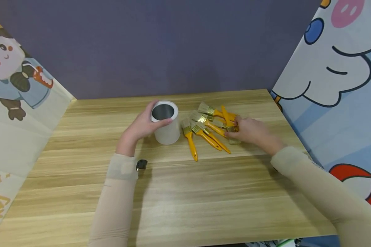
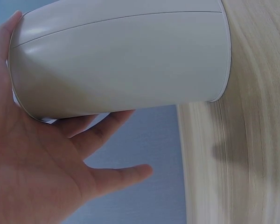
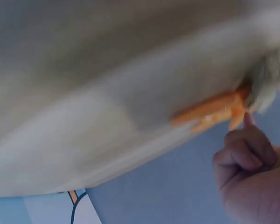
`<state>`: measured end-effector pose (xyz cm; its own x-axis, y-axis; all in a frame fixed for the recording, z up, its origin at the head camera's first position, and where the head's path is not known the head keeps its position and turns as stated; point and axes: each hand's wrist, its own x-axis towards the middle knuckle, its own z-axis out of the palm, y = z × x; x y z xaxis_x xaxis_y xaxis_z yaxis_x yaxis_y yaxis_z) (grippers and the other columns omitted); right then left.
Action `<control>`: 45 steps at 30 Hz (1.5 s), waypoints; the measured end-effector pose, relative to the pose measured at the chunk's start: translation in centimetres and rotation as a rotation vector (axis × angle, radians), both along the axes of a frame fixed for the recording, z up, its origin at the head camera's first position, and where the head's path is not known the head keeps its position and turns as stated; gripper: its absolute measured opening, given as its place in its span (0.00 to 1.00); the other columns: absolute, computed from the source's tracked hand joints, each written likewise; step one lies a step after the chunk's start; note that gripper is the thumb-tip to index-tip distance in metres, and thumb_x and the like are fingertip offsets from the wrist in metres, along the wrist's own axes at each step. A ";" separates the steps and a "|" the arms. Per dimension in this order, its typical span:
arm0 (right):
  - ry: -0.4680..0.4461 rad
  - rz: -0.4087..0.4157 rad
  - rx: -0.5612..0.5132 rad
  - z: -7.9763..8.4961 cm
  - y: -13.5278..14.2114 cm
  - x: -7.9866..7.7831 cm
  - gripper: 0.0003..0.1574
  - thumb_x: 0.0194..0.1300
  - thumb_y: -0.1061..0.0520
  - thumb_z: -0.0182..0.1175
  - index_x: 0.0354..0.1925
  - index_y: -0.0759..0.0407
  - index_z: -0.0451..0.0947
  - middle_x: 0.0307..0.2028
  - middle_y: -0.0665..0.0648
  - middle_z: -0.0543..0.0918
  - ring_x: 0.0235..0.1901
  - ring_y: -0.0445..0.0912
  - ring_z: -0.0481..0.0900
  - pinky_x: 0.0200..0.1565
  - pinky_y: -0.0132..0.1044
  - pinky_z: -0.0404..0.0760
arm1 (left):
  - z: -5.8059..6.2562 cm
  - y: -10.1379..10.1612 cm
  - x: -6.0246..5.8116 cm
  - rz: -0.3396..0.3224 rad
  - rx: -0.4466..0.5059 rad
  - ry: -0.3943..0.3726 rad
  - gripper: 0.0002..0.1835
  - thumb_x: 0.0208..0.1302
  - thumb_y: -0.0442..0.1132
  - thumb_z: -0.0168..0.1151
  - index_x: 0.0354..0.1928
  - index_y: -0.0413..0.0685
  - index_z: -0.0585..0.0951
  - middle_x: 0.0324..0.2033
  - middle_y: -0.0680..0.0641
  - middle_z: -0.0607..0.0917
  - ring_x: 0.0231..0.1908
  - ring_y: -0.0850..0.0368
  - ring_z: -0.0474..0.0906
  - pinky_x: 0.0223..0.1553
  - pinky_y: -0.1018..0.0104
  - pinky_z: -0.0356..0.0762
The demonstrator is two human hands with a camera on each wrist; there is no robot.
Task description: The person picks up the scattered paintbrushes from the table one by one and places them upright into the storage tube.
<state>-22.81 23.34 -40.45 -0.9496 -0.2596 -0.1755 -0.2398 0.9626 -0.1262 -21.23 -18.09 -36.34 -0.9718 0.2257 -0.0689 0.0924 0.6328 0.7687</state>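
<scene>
A white cylindrical container (image 1: 167, 134) with a grey inside stands upright on the table. My left hand (image 1: 143, 124) grips it near the top, thumb across the front of the rim. In the left wrist view the container (image 2: 126, 60) lies against the palm and some fingers stretch out beneath it. On the right, my right hand (image 1: 250, 131) pinches a paintbrush (image 1: 226, 116) near its metal band, with the yellow handle pointing away and the bristles toward me. Several more yellow-handled paintbrushes (image 1: 190, 145) lie fanned out between container and right hand. The right wrist view is blurred.
The wood-grain table (image 1: 185, 199) backs onto a dark grey-blue panel (image 1: 173, 48). Cartoon-printed panels flank it on the left (image 1: 21, 137) and right (image 1: 327, 79). Some cables (image 1: 266, 244) show below the front edge.
</scene>
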 end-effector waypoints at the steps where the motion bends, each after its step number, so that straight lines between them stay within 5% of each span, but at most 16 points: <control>1: -0.007 -0.024 0.010 -0.2 -0.1 0.2 0.45 0.66 0.19 0.61 0.48 0.58 0.75 0.27 0.57 0.80 0.24 0.51 0.77 0.23 0.42 0.71 | 0.0 0.0 0.0 0.000 0.000 0.000 0.61 0.63 0.67 0.73 0.87 0.61 0.47 0.80 0.39 0.65 0.76 0.36 0.66 0.76 0.34 0.66; 6: 0.039 -0.041 -0.015 -0.8 -0.1 0.7 0.39 0.66 0.24 0.65 0.43 0.59 0.77 0.29 0.58 0.82 0.25 0.51 0.77 0.23 0.43 0.73 | 0.0 -0.1 0.1 0.003 -0.006 -0.007 0.60 0.63 0.67 0.73 0.87 0.62 0.46 0.79 0.39 0.66 0.75 0.36 0.67 0.75 0.34 0.67; 11: 0.062 -0.045 -0.089 -0.8 0.5 0.6 0.35 0.64 0.38 0.71 0.55 0.63 0.81 0.51 0.65 0.87 0.41 0.58 0.85 0.37 0.53 0.84 | 0.0 -0.1 0.1 -0.011 -0.003 -0.011 0.61 0.63 0.68 0.72 0.87 0.63 0.46 0.80 0.39 0.65 0.76 0.35 0.67 0.75 0.33 0.67; 14: 0.094 -0.037 -0.138 -0.8 1.1 0.6 0.37 0.62 0.40 0.72 0.59 0.63 0.81 0.56 0.67 0.83 0.47 0.61 0.83 0.44 0.57 0.84 | 0.0 0.0 0.1 -0.015 0.000 -0.012 0.61 0.63 0.68 0.73 0.87 0.64 0.46 0.80 0.39 0.65 0.75 0.36 0.67 0.75 0.33 0.67; 22: 0.275 0.018 -0.266 0.2 2.4 0.8 0.31 0.59 0.44 0.76 0.54 0.62 0.85 0.45 0.61 0.80 0.44 0.56 0.76 0.43 0.52 0.77 | 0.0 0.1 0.0 -0.004 0.000 -0.017 0.61 0.62 0.68 0.73 0.87 0.65 0.47 0.80 0.40 0.65 0.75 0.36 0.67 0.75 0.33 0.67; 30: 0.279 0.039 -0.398 3.3 2.5 1.2 0.27 0.63 0.47 0.75 0.57 0.57 0.84 0.50 0.60 0.82 0.41 0.55 0.76 0.43 0.50 0.75 | -0.1 -0.1 0.0 0.002 -0.002 -0.032 0.61 0.61 0.69 0.73 0.87 0.66 0.46 0.81 0.40 0.64 0.77 0.36 0.65 0.76 0.33 0.65; 39: 0.486 0.232 -0.396 6.6 3.0 0.8 0.26 0.58 0.55 0.79 0.54 0.60 0.87 0.48 0.64 0.91 0.20 0.40 0.69 0.31 0.40 0.76 | 0.0 -0.2 0.0 -0.011 -0.012 -0.023 0.61 0.62 0.69 0.72 0.87 0.65 0.46 0.80 0.39 0.64 0.77 0.35 0.65 0.75 0.32 0.66; 45: 0.534 0.301 -0.379 9.0 2.9 0.1 0.25 0.57 0.56 0.79 0.52 0.62 0.87 0.44 0.63 0.90 0.18 0.35 0.65 0.27 0.35 0.72 | 0.1 -0.1 0.1 -0.016 -0.011 -0.027 0.61 0.62 0.68 0.73 0.87 0.65 0.46 0.80 0.39 0.64 0.77 0.34 0.65 0.75 0.31 0.66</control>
<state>-22.72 26.24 -31.44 -0.7583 -0.4743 0.4472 -0.6100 0.7583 -0.2301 -21.13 -18.23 -36.24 -0.9657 0.2407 -0.0976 0.0821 0.6395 0.7644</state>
